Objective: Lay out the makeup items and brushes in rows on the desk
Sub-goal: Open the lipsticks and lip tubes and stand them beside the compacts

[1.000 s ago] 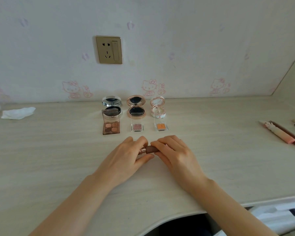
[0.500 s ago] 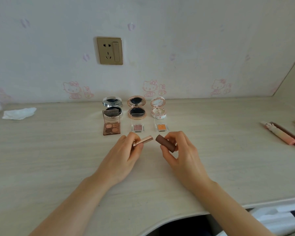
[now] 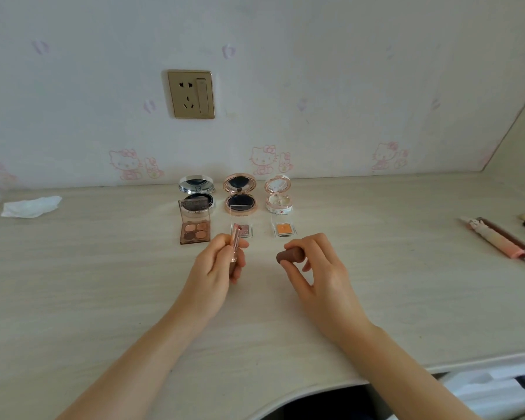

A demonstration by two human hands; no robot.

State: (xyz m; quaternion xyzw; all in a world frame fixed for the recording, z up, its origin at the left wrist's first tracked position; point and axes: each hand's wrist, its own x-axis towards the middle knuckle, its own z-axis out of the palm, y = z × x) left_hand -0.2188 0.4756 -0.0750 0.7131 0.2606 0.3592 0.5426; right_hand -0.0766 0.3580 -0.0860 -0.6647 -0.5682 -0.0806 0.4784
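While the left hand [image 3: 217,265] pinches the lipstick tube [image 3: 234,247] upright w/ long axis vertical, the right hand [image 3: 315,268] grips the brown cap [image 3: 289,256] lying sideways just right of it, open end prob. facing the tube, both above the desk [image 3: 103,298] in front of the palette rows.

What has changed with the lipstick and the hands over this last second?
The lipstick was pulled open: the left hand now holds the rose-gold lipstick tube turned upright, while the right hand has carried the brown cap off to the right. The hands, together a second ago, are now apart. The compacts and eyeshadow palette in their rows have not moved.
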